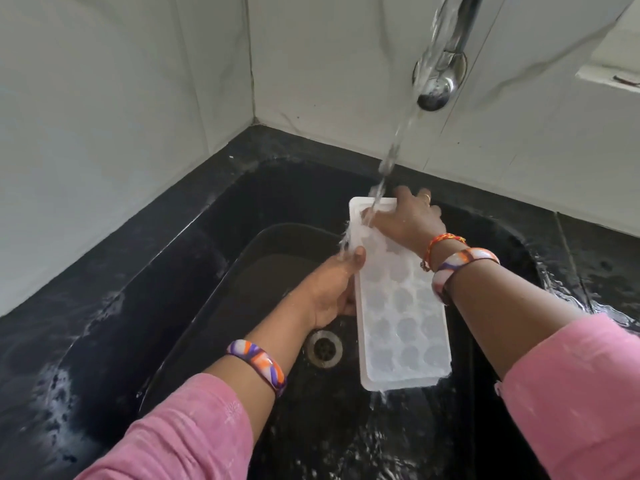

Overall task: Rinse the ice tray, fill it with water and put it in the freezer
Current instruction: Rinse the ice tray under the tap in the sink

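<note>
**One ice tray under one running tap, held in two hands**

Pink sleeves point(194, 434), two of them, fill the near corners, one on each forearm. Beyond them lies the single black sink point(263, 209), its basin wet and speckled, set into a dark countertop point(86, 271) that meets pale marbled wall tiles point(121, 81) in a corner. One dark rounded tub point(263, 268) sits in the basin on the left side, partly hidden behind the left forearm.

One white ice tray point(405, 320) hangs over the basin, its long side running away from the camera, round pockets facing up. It covers part of the basin floor; one metal drain point(323, 348) shows just beside its left edge.

Left hand point(332, 289) grips the tray's left long edge, thumb on top, fingers curled beneath. Right hand point(408, 220) clasps the far right corner, fingers wrapped round the rim, with one ring visible.

One chrome tap point(440, 71) juts from the wall above; a single stream of water point(391, 157) strikes the tray's far end and spills off both the left edge and the near end.

Two striped bangles point(259, 365) show, one per wrist, plus one orange thread band point(443, 242) on the right wrist.
</note>
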`<state>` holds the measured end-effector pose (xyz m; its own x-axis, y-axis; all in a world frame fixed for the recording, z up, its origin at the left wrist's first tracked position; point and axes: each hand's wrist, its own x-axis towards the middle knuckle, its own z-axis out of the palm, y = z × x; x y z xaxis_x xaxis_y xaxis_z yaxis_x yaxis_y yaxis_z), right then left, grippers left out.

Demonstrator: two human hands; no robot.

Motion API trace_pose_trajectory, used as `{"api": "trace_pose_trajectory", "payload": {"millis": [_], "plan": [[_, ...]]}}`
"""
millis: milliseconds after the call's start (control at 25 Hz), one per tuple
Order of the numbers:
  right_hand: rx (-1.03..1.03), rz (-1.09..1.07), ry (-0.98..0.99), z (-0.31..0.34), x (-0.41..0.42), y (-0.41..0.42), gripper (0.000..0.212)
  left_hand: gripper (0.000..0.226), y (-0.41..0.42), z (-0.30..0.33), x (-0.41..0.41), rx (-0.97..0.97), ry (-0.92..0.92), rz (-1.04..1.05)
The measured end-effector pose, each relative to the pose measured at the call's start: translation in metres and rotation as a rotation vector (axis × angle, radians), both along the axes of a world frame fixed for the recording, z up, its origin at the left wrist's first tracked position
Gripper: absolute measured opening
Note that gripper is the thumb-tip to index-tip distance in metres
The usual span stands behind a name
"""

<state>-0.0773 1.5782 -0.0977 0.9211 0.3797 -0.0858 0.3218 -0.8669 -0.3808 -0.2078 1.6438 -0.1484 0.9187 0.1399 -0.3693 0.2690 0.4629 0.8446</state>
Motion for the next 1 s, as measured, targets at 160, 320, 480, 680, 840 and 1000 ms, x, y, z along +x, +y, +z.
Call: {"api": "trace_pose_trajectory", "payload": {"millis": [160, 320, 480, 680, 840, 1000], "plan": [[0.058, 0.103, 0.063, -0.015, -0.006, -0.006, 0.089, 0.023, 0.001, -0.001, 0.005, -0.030, 0.024, 0.139], [-0.036, 0.172, 0.157, -0.019, -0.010, -0.014, 0.104, 0.026, 0.005, -0.002, 0.007, -0.059, 0.050, 0.207], [0.033, 0.087, -0.047, -0.012, -0.021, 0.002, 0.106, 0.026, -0.003, 0.001, 0.002, -0.043, 0.020, 0.149], [-0.022, 0.063, 0.207, -0.018, -0.008, -0.005, 0.105, 0.032, -0.002, 0.000, 0.003, -0.028, 0.051, 0.172], [0.033, -0.040, 0.062, -0.014, -0.014, -0.001, 0.113, 0.030, -0.004, -0.001, 0.004, -0.032, 0.030, 0.158], [0.143, -0.058, 0.145, -0.026, -0.016, 0.000, 0.112, 0.029, 0.001, 0.001, 0.004, -0.070, 0.001, 0.172]]}}
